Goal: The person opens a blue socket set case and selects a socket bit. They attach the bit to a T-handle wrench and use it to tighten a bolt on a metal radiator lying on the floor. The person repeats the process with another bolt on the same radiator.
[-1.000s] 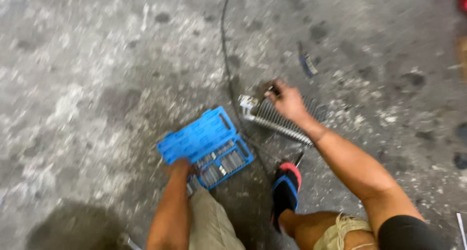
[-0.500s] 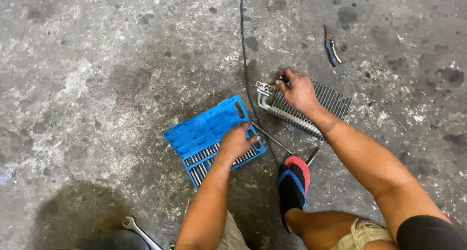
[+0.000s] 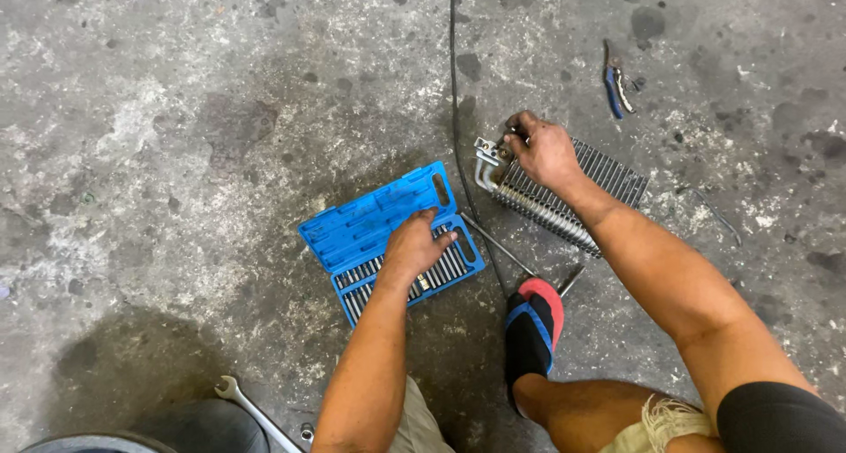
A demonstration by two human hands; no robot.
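Left hand in blue bit case, steel bits

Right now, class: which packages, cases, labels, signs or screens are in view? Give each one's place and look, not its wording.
Blue plastic bit case: open on the concrete floor, centre of view; rectangular, hinged lid laid back, rows of metal bits in the tray under the left hand.
No labels, signs or screens show.

Rough grey concrete floor, stained w/ dark oil spots & pale scuffed patches, black cable running across it, blue-handled pliers lying upper right, spanner at bottom edge, flat even light
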